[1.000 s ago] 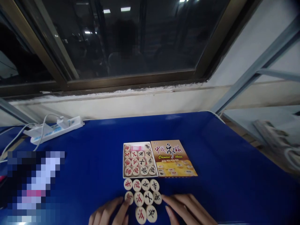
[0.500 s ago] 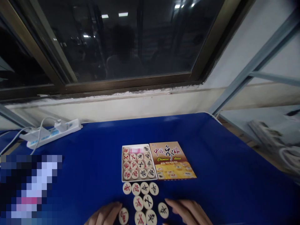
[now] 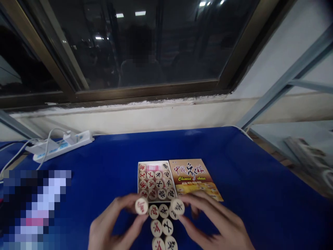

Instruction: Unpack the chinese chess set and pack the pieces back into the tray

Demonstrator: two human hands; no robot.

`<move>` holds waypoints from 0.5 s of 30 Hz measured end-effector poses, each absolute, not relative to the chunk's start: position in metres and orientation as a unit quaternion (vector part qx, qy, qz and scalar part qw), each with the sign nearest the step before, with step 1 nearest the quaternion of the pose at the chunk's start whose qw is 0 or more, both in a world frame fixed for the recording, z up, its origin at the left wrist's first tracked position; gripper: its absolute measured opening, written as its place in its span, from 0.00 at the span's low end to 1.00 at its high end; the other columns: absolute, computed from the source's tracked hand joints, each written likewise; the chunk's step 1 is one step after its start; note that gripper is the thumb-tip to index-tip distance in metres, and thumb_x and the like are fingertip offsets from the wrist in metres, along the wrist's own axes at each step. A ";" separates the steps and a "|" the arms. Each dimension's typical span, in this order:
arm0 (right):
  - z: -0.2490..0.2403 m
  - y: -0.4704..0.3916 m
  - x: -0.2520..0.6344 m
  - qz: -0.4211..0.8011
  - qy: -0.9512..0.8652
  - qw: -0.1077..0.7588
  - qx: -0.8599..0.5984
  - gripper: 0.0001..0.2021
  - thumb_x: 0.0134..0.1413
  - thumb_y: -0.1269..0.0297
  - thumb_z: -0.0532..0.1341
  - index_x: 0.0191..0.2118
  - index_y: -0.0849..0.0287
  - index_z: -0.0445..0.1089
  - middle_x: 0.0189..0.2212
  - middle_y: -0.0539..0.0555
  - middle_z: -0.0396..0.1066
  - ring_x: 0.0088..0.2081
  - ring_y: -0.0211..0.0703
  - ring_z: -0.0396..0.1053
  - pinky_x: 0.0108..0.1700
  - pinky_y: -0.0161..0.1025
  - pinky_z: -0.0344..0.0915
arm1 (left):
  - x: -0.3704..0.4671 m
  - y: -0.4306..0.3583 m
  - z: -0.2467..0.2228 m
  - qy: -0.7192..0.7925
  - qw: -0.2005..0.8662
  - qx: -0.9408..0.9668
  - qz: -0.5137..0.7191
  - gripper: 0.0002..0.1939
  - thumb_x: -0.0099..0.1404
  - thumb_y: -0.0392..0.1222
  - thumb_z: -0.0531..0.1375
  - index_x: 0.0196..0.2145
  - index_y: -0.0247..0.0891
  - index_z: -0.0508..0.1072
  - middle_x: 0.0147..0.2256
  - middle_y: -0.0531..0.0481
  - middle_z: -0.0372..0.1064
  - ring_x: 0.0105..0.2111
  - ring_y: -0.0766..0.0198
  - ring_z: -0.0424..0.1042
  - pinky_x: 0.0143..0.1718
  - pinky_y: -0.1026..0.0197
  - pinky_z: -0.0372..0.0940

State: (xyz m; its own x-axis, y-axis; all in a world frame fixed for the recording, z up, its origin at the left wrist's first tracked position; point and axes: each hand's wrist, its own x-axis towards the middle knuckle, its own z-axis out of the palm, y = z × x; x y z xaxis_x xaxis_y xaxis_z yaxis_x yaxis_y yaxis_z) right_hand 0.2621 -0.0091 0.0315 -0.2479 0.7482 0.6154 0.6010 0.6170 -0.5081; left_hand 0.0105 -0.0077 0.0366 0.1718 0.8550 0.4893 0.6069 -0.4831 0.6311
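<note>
Between thumb and fingers, my left hand [image 3: 114, 222] pinches a red-lettered Chinese chess piece [image 3: 141, 206], raised just in front of the box's near edge. My right hand [image 3: 215, 218] grips a black-lettered Chinese chess piece [image 3: 178, 206] the same way, partly covering another piece [image 3: 173, 212] under it. Below the white box [image 3: 156, 200], several more pieces sit on the table, such as a red one [image 3: 156, 227] and a black one [image 3: 167, 226]. Rows of red and black pieces [image 3: 159, 184] fill much of the box.
A printed Chinese chess lid [image 3: 189, 170] lies against the box's right side. The blue tabletop [image 3: 111, 166] runs back to the wall under a dark window. A white power strip [image 3: 65, 146] with cables is at the back left. A blurred-out patch covers the lower left.
Both hands have lifted one piece each from the near table and moved forward to the box's near edge. The view has shifted slightly.
</note>
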 end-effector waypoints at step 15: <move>0.036 0.074 0.251 0.183 -0.798 0.449 -0.359 0.09 0.64 0.68 0.62 0.49 0.55 0.70 0.33 0.49 0.72 0.30 0.32 0.72 0.34 0.29 0.73 | 0.028 0.081 0.036 0.405 0.239 0.749 0.466 0.11 0.62 0.41 0.70 0.43 0.44 0.78 0.32 0.57 0.79 0.27 0.70 0.76 0.32 0.70 0.71</move>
State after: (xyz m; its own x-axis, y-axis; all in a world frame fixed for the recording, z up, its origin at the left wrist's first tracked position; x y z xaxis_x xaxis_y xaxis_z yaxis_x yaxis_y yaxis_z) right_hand 0.2512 0.0742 0.0360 -0.3390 0.7369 0.5848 0.4087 0.6753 -0.6140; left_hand 0.0279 0.0809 0.0364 0.2371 0.8301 0.5048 0.3833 -0.5574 0.7365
